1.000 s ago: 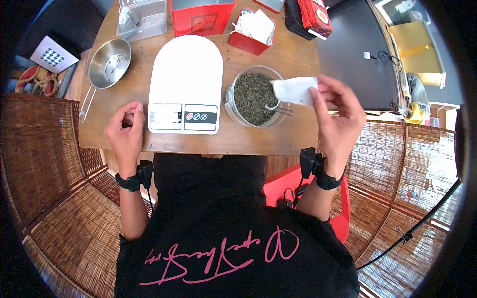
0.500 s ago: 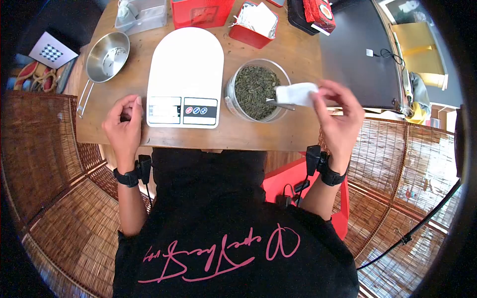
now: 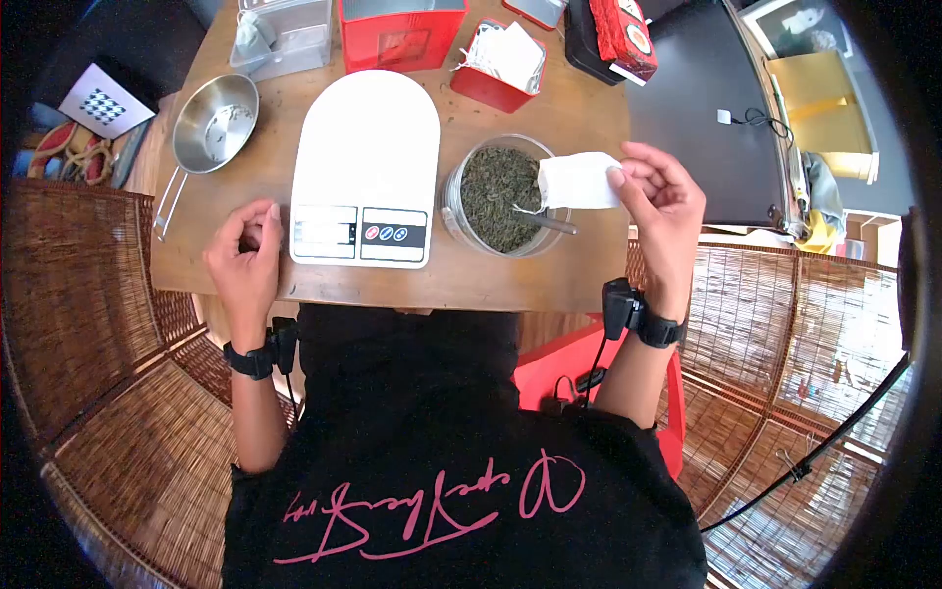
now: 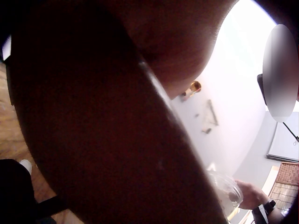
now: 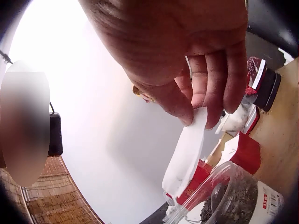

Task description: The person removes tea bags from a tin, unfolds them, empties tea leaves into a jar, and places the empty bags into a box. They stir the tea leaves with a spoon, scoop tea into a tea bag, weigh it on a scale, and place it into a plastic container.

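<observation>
My right hand [image 3: 667, 201] pinches a white paper tea bag [image 3: 579, 182] by one end, between thumb and fingertips. The bag extends left over the rim of a clear jar [image 3: 452, 218] filled with dark loose tea leaves [image 3: 498, 191]. A metal spoon [image 3: 559, 226] leans in the jar, its handle over the near right rim. In the right wrist view the bag [image 5: 184, 158] hangs down beside the jar's mouth. My left hand [image 3: 245, 250] rests by the table's front edge, fingers loosely curled, holding nothing. Left of the jar lies a white kitchen scale [image 3: 365, 137].
A steel pan [image 3: 201, 137] with a wire handle stands at left. Behind are a clear plastic box [image 3: 304, 54] with a filled bag, a red tin [image 3: 402, 44], and a red box [image 3: 486, 88] of white bags with strings. A dark surface [image 3: 687, 118] adjoins at right.
The tea bag has shifted slightly left towards the jar and now lies flatter and broader in view. The right hand's fingers have spread a little. The left hand stays put.
</observation>
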A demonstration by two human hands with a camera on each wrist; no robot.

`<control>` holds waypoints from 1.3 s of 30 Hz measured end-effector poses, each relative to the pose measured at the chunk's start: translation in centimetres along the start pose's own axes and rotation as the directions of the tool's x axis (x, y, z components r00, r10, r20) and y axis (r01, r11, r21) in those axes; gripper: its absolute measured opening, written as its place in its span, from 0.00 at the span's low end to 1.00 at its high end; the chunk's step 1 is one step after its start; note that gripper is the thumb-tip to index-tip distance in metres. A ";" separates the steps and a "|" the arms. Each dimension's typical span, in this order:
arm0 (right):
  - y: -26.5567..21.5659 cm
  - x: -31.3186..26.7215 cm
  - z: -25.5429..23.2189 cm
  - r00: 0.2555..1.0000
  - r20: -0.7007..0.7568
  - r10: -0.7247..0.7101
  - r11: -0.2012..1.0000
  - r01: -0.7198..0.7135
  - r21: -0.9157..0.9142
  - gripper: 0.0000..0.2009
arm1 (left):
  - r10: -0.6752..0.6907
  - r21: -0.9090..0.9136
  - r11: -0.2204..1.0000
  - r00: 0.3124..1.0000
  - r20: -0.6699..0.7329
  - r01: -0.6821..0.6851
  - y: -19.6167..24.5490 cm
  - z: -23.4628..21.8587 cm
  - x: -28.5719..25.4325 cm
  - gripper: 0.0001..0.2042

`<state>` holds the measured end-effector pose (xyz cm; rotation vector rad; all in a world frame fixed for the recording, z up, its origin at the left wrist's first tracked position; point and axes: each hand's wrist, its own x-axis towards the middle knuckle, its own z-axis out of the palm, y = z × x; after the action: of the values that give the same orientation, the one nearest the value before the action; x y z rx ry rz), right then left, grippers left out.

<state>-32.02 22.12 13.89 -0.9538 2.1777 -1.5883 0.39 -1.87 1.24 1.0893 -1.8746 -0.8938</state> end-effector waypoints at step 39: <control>1.4 16.9 9.4 0.867 0.499 -0.010 0.356 0.469 -0.808 0.17 | 0.056 -0.029 0.998 0.998 -0.032 -0.057 -0.3 0.2 0.1 0.04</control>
<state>-39.64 4.41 11.84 -1.7794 2.5715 0.0713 0.28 -2.09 0.88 1.0223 -1.8517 -0.8652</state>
